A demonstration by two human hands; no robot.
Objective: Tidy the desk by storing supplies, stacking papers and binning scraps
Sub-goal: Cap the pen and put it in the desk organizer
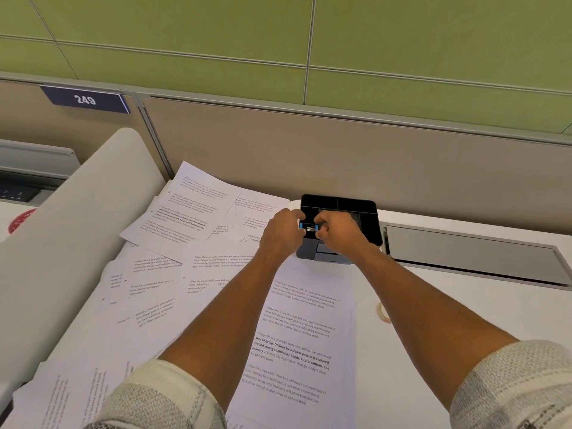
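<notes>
Blue binder clip (301, 225) over black organizer's (370, 209) near edge, both hands' fingers (298, 215) pinching it.

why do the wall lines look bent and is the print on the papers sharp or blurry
Head view: the wide-angle lens bows the partition top and green wall seams, which are likely straight. Print on the papers reads sharp near the middle and smears toward the lower left edge. Light is soft and even, with only faint shadows under the arms. The clip between the left hand and right hand is too small to resolve.

Single head view, looking forward and down, desk (433, 320) seemingly near
</notes>
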